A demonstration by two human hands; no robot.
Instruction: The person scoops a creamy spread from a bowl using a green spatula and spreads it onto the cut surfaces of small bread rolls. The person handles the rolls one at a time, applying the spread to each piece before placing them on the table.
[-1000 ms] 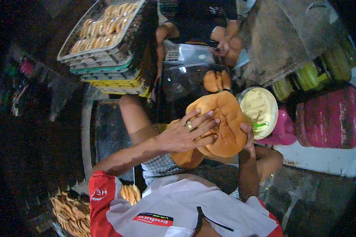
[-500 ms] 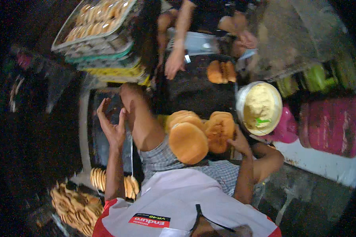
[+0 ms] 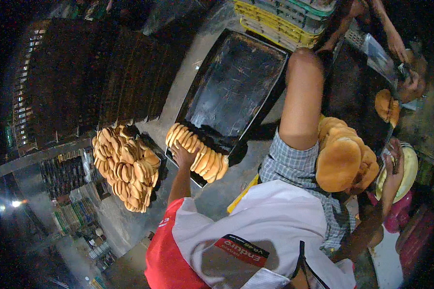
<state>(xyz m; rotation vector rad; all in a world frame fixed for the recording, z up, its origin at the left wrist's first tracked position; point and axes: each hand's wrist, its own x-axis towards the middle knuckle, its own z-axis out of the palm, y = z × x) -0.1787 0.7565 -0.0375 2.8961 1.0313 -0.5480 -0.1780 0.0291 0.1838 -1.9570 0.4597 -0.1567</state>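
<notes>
A row of flat golden buns point(image 3: 208, 161) leans along the near end of a dark metal tray point(image 3: 231, 91). My left hand point(image 3: 183, 155) rests on that row with its fingers spread over the bun edges. A stack of round browned buns point(image 3: 339, 164) lies on my lap. To the right, my right hand point(image 3: 394, 166) is at a bucket point(image 3: 407, 176) of pale yellow filling, its fingers bent together. What those fingers hold, if anything, is too unclear to make out.
A large heap of buns point(image 3: 125, 168) sits left of the tray. Yellow and green crates point(image 3: 279, 26) are stacked behind it. Across from me, a co-worker's hand point(image 3: 395, 45) is near a few buns point(image 3: 386, 108) on a dark surface. Dark slatted racks point(image 3: 82, 77) stand far left.
The view has swung left. My left hand has gone from raised in the air down onto the row of buns. My right hand has left the lap buns for the bucket.
</notes>
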